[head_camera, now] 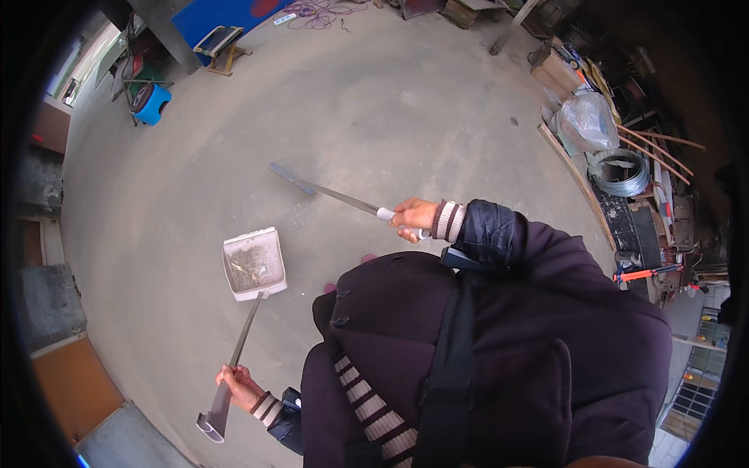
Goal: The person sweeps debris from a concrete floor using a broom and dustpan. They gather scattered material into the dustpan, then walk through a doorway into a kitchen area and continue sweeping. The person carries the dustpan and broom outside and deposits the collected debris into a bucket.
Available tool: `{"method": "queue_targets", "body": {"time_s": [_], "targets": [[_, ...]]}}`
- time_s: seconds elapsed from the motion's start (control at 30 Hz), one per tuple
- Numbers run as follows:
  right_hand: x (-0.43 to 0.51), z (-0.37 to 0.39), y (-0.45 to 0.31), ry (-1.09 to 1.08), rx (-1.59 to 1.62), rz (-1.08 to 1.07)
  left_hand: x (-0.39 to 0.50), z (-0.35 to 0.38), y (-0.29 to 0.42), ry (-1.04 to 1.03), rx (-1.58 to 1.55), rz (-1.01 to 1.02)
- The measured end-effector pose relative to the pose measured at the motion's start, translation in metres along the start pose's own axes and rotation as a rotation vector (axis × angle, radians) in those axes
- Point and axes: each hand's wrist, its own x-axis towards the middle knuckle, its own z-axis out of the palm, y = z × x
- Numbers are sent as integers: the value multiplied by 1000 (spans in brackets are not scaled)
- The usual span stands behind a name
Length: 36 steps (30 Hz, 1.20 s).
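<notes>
My left hand [241, 387] grips the handle of a long-handled dustpan [254, 292] at the lower left. Its pale pan lies on the concrete floor with some dirt and small debris inside. In my right hand [412, 218] is the white grip of a long-handled broom [345, 199]. The broom's narrow grey-blue head is low over the floor, up and to the right of the pan; whether it touches the floor I cannot tell. Head and pan are apart.
Along the right side lie a wooden board [576, 184], a coil of wire [621, 174], a plastic bag [587, 121] and mixed clutter. A blue stool [153, 105] and a folding stool [221, 50] stand at the upper left. Purple cable [319, 14] lies at the top. Panels line the left wall.
</notes>
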Motion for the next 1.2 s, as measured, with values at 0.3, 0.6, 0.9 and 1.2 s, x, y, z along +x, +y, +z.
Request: {"method": "queue_targets", "body": {"time_s": [0.3,0.6,0.9,1.2], "targets": [[71,84,-69,60,-4,-34,205,42,24,-21,189,-67],[83,121,-141,254,125,-81,337,136,48,-181,210,-83],[124,108,-195,336,411,-114,388,211,43,-264,124,-154],[155,79,-234,386,503,-158,416,328,45,-503,200,-231]]}}
